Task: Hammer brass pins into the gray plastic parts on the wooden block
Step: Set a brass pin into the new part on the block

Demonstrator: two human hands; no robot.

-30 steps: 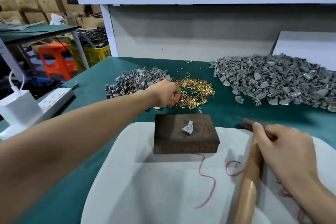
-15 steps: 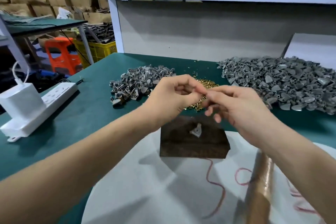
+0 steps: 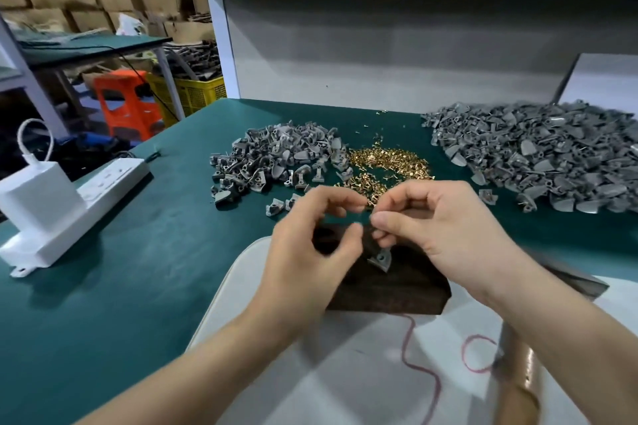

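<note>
A dark wooden block [image 3: 397, 290] lies on a white board [image 3: 310, 373]. One gray plastic part [image 3: 380, 259] sits on top of the block. Just above it my two hands meet fingertip to fingertip. My left hand [image 3: 310, 252] has its fingers curled, blurred, around brass pins that barely show. My right hand [image 3: 448, 235] pinches a small brass pin between thumb and forefinger at the meeting point. The loose brass pin pile [image 3: 390, 162] lies behind the hands. The hammer [image 3: 518, 390] rests on the board at the right, with no hand on it.
A small heap of gray parts [image 3: 276, 155] lies left of the pins and a large heap [image 3: 535, 155] lies at the right. A white power strip [image 3: 103, 183] with a charger [image 3: 38, 190] sits at the left table edge. A red thread [image 3: 414, 355] trails across the board.
My left hand came back from the pin pile to above the block. My right hand let go of the hammer handle and rose to meet it.
</note>
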